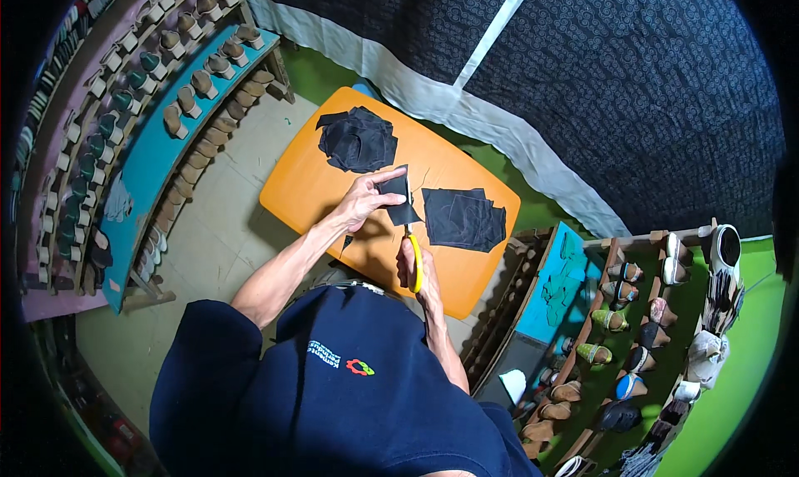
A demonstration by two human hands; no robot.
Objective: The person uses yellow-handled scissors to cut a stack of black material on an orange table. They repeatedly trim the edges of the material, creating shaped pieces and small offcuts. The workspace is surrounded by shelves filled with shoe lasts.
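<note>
Over the orange table (300, 190), my left hand (363, 201) is closed on a small black piece of cloth (401, 196), pinching it between thumb and fingers. My right hand (423, 270) grips yellow-handled scissors (416, 256), whose metal blades reach up to the right edge of that piece. How far the blades are apart is too small to tell. A heap of black cut pieces (359, 140) lies beyond my left hand. To the right of the scissors rests a flatter stack of black cloth pieces (464, 219). A small black scrap (347, 242) lies below my left wrist.
Shelves with rows of shoes on lasts (137, 102) stand at the left, along a turquoise board (158, 156). At the right are a turquoise surface with green scraps (566, 269) and racks of shoes (612, 319). A dark patterned curtain (599, 86) hangs behind the table.
</note>
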